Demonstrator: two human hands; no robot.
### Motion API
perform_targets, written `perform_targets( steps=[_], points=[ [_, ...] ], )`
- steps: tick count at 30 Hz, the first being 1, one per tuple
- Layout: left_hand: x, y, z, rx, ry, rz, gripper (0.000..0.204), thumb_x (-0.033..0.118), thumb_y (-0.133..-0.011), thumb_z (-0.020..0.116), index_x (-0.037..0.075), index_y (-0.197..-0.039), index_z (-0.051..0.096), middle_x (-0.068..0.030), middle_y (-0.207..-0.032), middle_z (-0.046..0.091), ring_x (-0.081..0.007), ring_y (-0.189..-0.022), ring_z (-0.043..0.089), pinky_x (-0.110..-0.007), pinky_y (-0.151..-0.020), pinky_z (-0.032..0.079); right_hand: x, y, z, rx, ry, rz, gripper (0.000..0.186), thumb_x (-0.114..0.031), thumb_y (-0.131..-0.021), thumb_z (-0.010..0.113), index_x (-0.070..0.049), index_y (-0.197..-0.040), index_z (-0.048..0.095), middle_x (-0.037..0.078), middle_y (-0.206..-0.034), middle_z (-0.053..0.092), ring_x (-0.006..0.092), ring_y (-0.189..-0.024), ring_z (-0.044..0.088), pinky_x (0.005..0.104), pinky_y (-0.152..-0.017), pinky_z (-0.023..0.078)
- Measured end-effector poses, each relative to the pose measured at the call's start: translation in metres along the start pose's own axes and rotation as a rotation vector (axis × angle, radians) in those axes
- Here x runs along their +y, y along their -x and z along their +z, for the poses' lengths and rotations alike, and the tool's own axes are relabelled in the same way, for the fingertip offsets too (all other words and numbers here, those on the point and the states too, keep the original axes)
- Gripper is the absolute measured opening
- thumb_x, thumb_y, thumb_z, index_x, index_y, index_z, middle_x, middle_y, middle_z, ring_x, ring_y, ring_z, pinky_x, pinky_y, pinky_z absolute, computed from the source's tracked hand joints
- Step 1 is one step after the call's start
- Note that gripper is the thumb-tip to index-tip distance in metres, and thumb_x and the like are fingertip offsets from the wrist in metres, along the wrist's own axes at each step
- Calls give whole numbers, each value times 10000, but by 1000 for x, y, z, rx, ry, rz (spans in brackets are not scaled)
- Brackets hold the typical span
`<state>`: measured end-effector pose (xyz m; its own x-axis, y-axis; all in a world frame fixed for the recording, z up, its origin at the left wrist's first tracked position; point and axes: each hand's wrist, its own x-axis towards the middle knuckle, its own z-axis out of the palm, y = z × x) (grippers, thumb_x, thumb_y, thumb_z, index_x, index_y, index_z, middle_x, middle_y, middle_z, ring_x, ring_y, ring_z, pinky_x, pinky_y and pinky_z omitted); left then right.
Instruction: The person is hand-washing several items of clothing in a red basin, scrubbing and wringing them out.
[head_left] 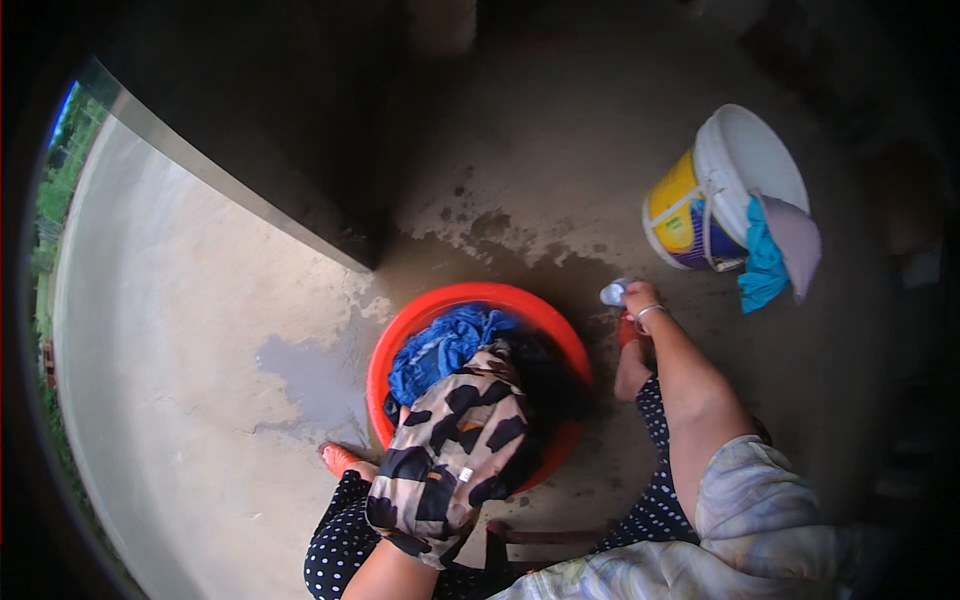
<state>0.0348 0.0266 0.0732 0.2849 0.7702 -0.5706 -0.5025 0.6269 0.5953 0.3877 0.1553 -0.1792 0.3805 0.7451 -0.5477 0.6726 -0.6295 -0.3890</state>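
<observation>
One white object [611,292], gripped by the right hand [640,296], is right of the basin [480,292] — patterned cloth [450,430] hides the left hand's grip.

Patterned cloth [450,430] is overhanging the red basin [379,385] at its near edge; beyond its right edge, the right hand [641,297] is gripping a whitish object [612,292].

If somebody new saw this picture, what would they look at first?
Probably the round red-orange plastic basin in the middle, with crumpled bright-blue cloth inside and black-and-beige patterned fabric over its near side. Next might be the white bucket with a yellow-and-purple side at upper right, a turquoise cloth hanging there. Between them, the right hand holds a small whitish object.
</observation>
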Motion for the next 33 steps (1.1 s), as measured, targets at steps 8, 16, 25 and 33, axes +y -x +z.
perform_targets(
  steps=[8,16,25,33],
  points=[
    [24,-25,15,50,92,-20,510,387,-895,401,27,-1257,395,-136,-1195,470,-265,-1105,479,-323,-890,417,28,-48,54,152,29,-25,416,-222,-718,657,-2,-1056,557,197,-995,609,339,-884,610,402,-725,514],
    [32,-34,22,9,245,-58,537,415,-903,377,24,-1272,375,-145,-1227,450,-279,-1126,466,-337,-892,418,42,-62,62,124,363,-84,254,-169,-778,574,-14,-978,586,238,-1036,575,355,-985,557,405,-841,460],
    [42,10,-7,-130,441,-9,568,445,-912,349,21,-1289,353,-155,-1263,428,-294,-1150,452,-352,-894,419,17,-39,8,589,132,-45,254,-301,-741,603,-48,-764,596,147,-663,604,329,-611,598,405,-564,489],
    [12,45,-36,-183,107,268,640,521,-892,339,33,-1306,338,-169,-1292,410,-321,-1195,404,-408,-962,361,-238,209,-27,-767,-833,-308,249,-188,-830,527,-114,-598,480,-53,-517,404,48,-371,335,192,-314,236]
  ],
)
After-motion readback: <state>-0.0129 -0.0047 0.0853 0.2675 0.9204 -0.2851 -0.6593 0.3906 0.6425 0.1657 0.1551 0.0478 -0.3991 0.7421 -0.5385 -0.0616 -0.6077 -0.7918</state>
